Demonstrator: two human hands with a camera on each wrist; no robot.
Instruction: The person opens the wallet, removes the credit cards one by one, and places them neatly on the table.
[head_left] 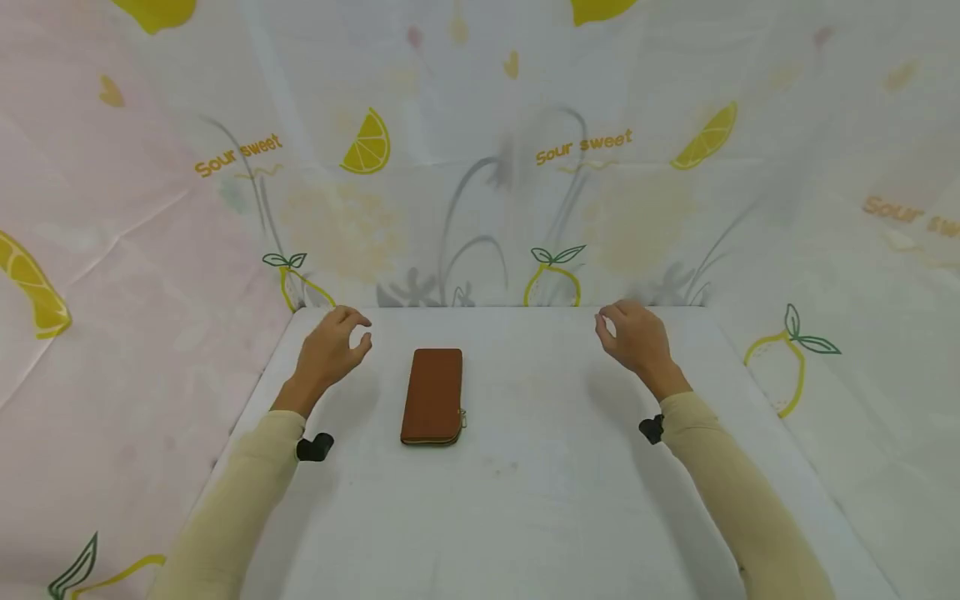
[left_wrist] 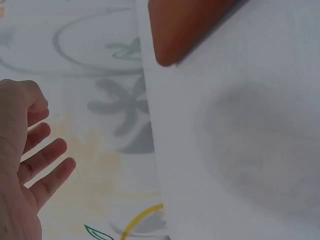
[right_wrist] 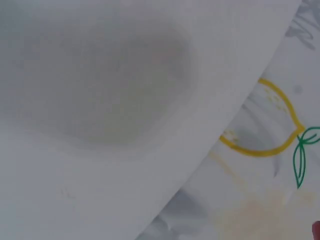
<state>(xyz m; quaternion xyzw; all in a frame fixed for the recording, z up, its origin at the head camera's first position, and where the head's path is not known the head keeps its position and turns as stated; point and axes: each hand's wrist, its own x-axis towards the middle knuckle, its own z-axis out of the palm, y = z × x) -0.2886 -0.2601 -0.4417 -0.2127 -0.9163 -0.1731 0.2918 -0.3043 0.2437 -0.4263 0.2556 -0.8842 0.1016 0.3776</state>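
Sleeves (head_left: 247,475) nearest; both hands hover empty, fingers loosely curled. Left hand (head_left: 330,350) near wallet (head_left: 432,395) by table's (head_left: 525,500) far edge. Likely light, stiff, smooth; pinch long sides.

Bright, even light, soft shadows below the arms, wrist views blurred, perhaps out of focus

On the lemon-print curtain (head_left: 480,167) ahead of me I read "Sour sweet" in orange, once at upper left, once near the middle; at the right edge a third print is cut off after "Sour".
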